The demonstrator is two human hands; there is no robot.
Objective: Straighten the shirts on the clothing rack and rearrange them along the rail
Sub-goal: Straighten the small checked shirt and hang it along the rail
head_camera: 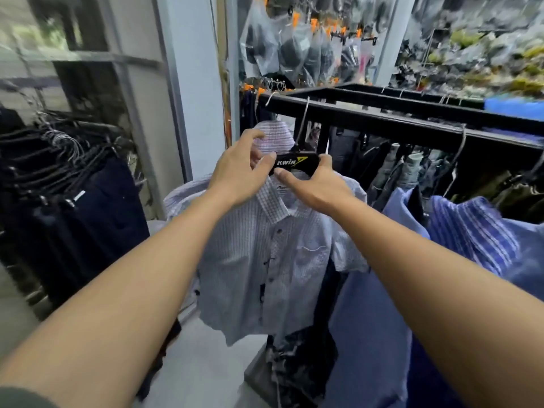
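A pale checked short-sleeved shirt (265, 260) hangs on a black hanger (295, 164) whose metal hook goes over the black rail (368, 119) of the rack. My left hand (238, 178) pinches the hanger's left end, fingers close to the collar. My right hand (315, 187) grips the hanger's right end, thumb across its lower edge. Behind this shirt hangs a second pale, pinkish checked shirt (273, 136). To the right hang a plain blue shirt (371, 304) and a blue striped shirt (471, 231).
Dark trousers and jeans (391, 169) hang further back on the rack. Another rack of dark garments (73, 207) stands at the left. Bagged caps (294, 51) hang on the wall behind. A white pillar (194, 83) rises between the racks, pale floor below.
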